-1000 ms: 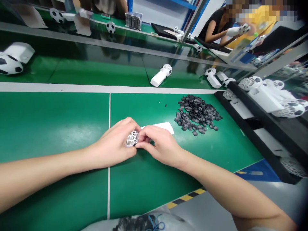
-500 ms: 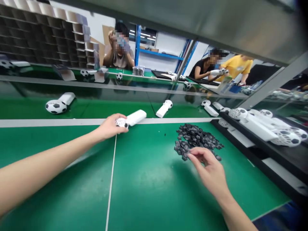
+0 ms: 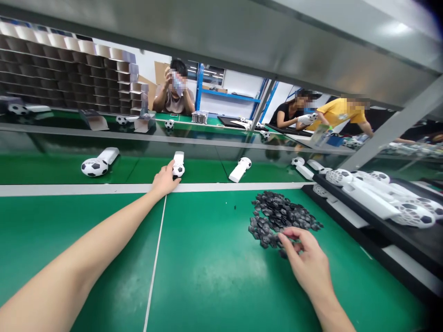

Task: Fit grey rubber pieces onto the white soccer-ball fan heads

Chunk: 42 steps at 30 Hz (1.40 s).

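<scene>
On the green strip beyond the white rail, my left hand (image 3: 165, 180) has its fingers closed around the ball end of a white handheld fan (image 3: 178, 159). The fan's head is patterned like a soccer ball, and its handle points away from me. My right hand (image 3: 308, 260) pinches with thumb and forefinger at the near edge of a pile of small black pieces (image 3: 280, 210). One black piece seems to be at those fingertips, partly hidden by them.
More soccer-ball fans lie along the strip, one at left (image 3: 95, 167) and one at middle right (image 3: 240, 169). Stacked black trays (image 3: 374, 210) with several fans stand at right. A metal shelf (image 3: 221, 50) hangs overhead. Several people sit or stand across the line.
My left hand has moved the fan over the white rail onto the green strip, and its handle has turned to point away. My right hand stays at the pile, slightly nearer to me.
</scene>
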Each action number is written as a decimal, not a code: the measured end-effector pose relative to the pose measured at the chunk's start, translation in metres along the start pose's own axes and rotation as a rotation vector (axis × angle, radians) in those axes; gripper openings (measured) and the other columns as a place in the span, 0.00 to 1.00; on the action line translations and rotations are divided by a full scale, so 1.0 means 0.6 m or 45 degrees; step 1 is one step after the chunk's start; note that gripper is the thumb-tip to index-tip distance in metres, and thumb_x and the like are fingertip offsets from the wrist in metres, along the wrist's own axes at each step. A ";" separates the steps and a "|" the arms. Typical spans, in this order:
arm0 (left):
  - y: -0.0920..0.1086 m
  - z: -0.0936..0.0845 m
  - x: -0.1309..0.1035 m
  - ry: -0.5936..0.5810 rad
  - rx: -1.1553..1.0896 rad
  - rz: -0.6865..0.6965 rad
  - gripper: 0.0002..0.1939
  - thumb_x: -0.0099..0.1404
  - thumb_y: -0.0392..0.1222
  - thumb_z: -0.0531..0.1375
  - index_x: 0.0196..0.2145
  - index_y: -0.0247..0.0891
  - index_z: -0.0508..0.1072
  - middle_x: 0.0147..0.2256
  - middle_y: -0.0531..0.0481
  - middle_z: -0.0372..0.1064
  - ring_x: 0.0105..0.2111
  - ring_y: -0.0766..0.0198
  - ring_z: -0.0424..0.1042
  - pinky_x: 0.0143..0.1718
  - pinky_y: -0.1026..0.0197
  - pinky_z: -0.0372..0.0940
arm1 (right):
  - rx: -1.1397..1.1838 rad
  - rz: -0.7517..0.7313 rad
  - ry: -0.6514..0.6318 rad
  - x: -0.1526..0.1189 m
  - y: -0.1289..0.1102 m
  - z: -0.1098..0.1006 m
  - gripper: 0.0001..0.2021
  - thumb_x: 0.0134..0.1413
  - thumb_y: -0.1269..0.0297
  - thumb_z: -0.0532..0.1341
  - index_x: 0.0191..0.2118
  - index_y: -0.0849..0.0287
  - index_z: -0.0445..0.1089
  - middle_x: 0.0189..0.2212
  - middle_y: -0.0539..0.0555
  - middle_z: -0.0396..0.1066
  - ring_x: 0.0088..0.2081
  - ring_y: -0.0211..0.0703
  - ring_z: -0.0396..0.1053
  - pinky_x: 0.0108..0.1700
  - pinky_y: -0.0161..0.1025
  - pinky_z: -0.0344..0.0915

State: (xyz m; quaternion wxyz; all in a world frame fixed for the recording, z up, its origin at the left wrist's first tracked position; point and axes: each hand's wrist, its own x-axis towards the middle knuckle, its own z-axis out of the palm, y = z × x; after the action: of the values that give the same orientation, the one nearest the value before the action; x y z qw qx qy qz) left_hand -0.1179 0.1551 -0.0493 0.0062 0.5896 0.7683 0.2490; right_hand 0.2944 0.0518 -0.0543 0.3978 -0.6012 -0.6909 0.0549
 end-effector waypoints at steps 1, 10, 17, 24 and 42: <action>0.001 -0.001 -0.002 -0.003 0.018 0.009 0.38 0.58 0.48 0.56 0.62 0.42 0.44 0.52 0.38 0.59 0.50 0.44 0.64 0.48 0.48 0.60 | -0.065 -0.008 0.007 0.003 0.009 0.001 0.15 0.51 0.50 0.56 0.36 0.56 0.66 0.36 0.54 0.67 0.30 0.42 0.64 0.35 0.41 0.64; 0.006 -0.005 -0.008 0.005 0.115 0.100 0.28 0.59 0.46 0.53 0.55 0.33 0.56 0.48 0.37 0.64 0.49 0.47 0.64 0.46 0.52 0.61 | -0.272 -0.093 -0.155 0.010 0.059 0.016 0.16 0.50 0.53 0.56 0.41 0.58 0.68 0.40 0.58 0.69 0.42 0.51 0.66 0.45 0.50 0.62; 0.009 -0.020 -0.017 0.021 0.196 0.059 0.11 0.58 0.46 0.51 0.34 0.37 0.66 0.34 0.42 0.69 0.37 0.51 0.68 0.34 0.57 0.62 | -0.126 -0.121 -0.205 0.006 0.030 0.009 0.09 0.53 0.59 0.55 0.34 0.58 0.69 0.33 0.55 0.70 0.38 0.48 0.67 0.43 0.47 0.63; 0.024 -0.027 -0.031 -0.123 0.261 0.161 0.09 0.58 0.40 0.47 0.22 0.40 0.62 0.24 0.47 0.65 0.27 0.55 0.67 0.25 0.60 0.52 | -0.135 -0.053 -0.220 0.004 0.029 0.004 0.09 0.53 0.65 0.53 0.34 0.58 0.69 0.33 0.54 0.71 0.37 0.45 0.68 0.42 0.44 0.64; 0.061 -0.018 -0.057 -0.111 0.141 0.670 0.21 0.60 0.62 0.47 0.33 0.41 0.63 0.37 0.46 0.67 0.41 0.53 0.65 0.42 0.55 0.61 | 0.002 -0.001 -0.118 0.001 -0.001 -0.030 0.15 0.55 0.56 0.56 0.46 0.56 0.64 0.50 0.59 0.61 0.52 0.49 0.60 0.52 0.48 0.61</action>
State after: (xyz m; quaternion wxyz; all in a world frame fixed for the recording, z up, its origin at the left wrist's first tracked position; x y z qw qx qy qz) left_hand -0.0777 0.1264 -0.0353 -0.0580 0.7786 0.6002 0.1741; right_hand 0.3050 0.0450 -0.0416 0.3660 -0.5974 -0.7087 0.0832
